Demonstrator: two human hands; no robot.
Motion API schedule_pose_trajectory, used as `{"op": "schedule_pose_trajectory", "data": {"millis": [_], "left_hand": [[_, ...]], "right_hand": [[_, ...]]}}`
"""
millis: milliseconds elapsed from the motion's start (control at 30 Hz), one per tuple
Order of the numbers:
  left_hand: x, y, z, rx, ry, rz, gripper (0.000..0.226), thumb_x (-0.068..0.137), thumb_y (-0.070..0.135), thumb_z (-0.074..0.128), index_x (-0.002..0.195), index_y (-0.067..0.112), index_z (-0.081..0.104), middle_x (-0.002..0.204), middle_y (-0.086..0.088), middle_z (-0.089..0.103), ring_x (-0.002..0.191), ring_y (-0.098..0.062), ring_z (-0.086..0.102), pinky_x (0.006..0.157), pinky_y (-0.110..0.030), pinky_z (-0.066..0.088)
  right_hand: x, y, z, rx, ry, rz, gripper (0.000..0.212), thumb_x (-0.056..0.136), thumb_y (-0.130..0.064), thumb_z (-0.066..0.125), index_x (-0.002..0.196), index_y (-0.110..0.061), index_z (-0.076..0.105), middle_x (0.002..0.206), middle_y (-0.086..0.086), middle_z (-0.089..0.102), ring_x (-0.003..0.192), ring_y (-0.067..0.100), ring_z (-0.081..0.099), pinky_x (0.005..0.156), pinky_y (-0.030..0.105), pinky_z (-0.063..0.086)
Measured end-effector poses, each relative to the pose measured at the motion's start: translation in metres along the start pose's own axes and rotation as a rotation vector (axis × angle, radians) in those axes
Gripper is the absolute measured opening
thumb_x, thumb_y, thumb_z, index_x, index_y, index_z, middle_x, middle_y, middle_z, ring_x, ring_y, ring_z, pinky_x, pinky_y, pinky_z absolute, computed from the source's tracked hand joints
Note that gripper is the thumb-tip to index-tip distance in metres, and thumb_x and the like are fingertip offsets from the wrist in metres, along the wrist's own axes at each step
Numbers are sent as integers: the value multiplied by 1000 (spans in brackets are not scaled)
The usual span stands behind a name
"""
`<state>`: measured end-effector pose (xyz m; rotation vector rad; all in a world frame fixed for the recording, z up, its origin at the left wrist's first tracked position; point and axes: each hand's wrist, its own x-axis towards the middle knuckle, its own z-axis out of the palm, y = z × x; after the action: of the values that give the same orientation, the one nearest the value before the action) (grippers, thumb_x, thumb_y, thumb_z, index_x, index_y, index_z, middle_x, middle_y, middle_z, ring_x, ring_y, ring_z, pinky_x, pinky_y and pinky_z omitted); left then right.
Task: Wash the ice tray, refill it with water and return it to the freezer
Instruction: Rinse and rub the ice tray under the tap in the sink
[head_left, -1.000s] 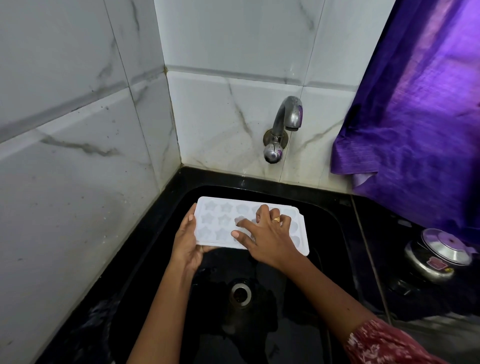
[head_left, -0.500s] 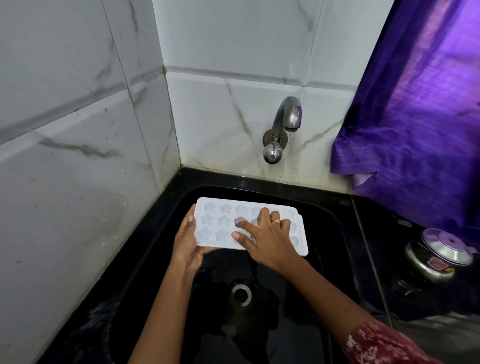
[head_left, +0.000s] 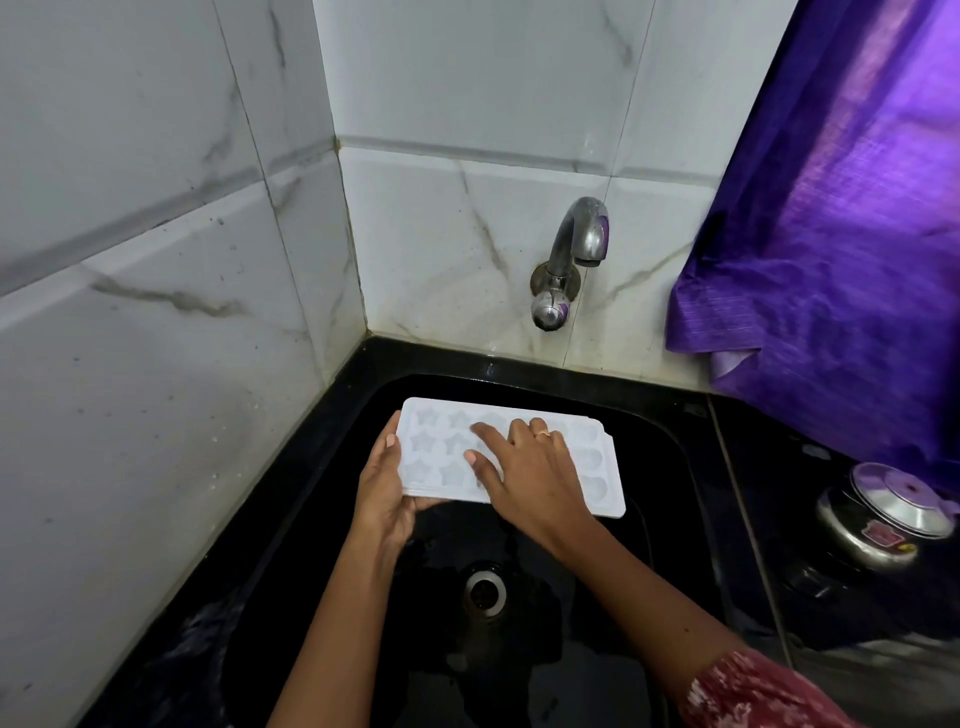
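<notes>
A white ice tray (head_left: 441, 457) with star-shaped and round cells is held level over the black sink (head_left: 670, 467). My left hand (head_left: 382, 493) grips the tray's left end, with the thumb along the edge and the fingers underneath. Over the middle of the tray lies my right hand (head_left: 524, 478), its fingers spread and touching the cells. It hides the middle cells. A ring sits on one finger. The metal tap (head_left: 576, 249) sticks out of the tiled wall above the tray, and no water runs from it.
The sink drain (head_left: 485, 592) lies below the tray. White marble-look tiles close the left and back sides. A purple curtain (head_left: 841, 234) hangs at the right. A steel lidded pot (head_left: 883, 519) stands on the black counter to the right of the sink.
My right hand's fingers have slid a little across the tray's cells. The tray and my left hand have stayed about where they were.
</notes>
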<state>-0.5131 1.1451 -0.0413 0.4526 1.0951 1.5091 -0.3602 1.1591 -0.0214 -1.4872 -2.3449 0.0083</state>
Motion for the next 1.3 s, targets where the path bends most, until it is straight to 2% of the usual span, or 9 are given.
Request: {"op": "schedule_pose_trajectory", "data": {"millis": [67, 200, 500, 633, 967, 1200, 1300], "left_hand": [[1, -1, 0, -16, 3, 2, 38, 103, 27, 31, 137, 19, 46, 124, -9, 60, 98, -25, 64, 60, -38, 60], [2, 0, 1, -8, 10, 8, 38, 103, 28, 31, 136, 20, 47, 122, -9, 61, 95, -24, 65, 57, -37, 60], [4, -1, 1, 11, 26, -17, 34, 102, 30, 32, 130, 26, 51, 115, -5, 65, 93, -23, 67, 56, -39, 59], [5, -2, 1, 3, 24, -11, 34, 102, 29, 31, 129, 27, 52, 113, -4, 65, 93, -23, 67, 55, -38, 58], [6, -4, 4, -35, 19, -21, 31, 102, 29, 31, 123, 28, 54, 111, -6, 66, 87, -25, 67, 56, -40, 59], [8, -5, 2, -37, 19, -9, 34, 102, 28, 32, 129, 23, 53, 116, -8, 64, 88, -23, 68, 52, -38, 58], [6, -6, 3, -46, 0, -14, 37, 102, 28, 33, 134, 22, 49, 120, -9, 63, 91, -26, 66, 54, -38, 59]], "right_hand": [[4, -1, 0, 13, -36, -51, 45, 96, -50, 30, 133, -29, 46, 105, 11, 65, 102, 31, 56, 80, 37, 38], [11, -5, 3, -7, -92, -65, 46, 93, -58, 29, 125, -37, 53, 91, 7, 70, 87, 29, 64, 63, 30, 32], [19, -8, 6, -37, -172, -31, 47, 91, -60, 30, 126, -37, 51, 101, 5, 70, 93, 28, 63, 66, 30, 31], [19, -7, 6, -47, -156, -33, 47, 90, -61, 30, 124, -36, 51, 96, 4, 70, 90, 27, 63, 65, 30, 30], [17, -9, 10, -41, -139, -5, 53, 89, -65, 28, 127, -35, 49, 103, 5, 70, 94, 27, 63, 68, 30, 32], [18, -6, 5, -1, -193, 7, 49, 89, -64, 31, 126, -38, 49, 108, 4, 68, 99, 28, 61, 72, 33, 32], [18, -8, 5, -16, -188, 5, 46, 92, -59, 31, 125, -33, 49, 106, 5, 68, 98, 29, 61, 71, 33, 32]]}}
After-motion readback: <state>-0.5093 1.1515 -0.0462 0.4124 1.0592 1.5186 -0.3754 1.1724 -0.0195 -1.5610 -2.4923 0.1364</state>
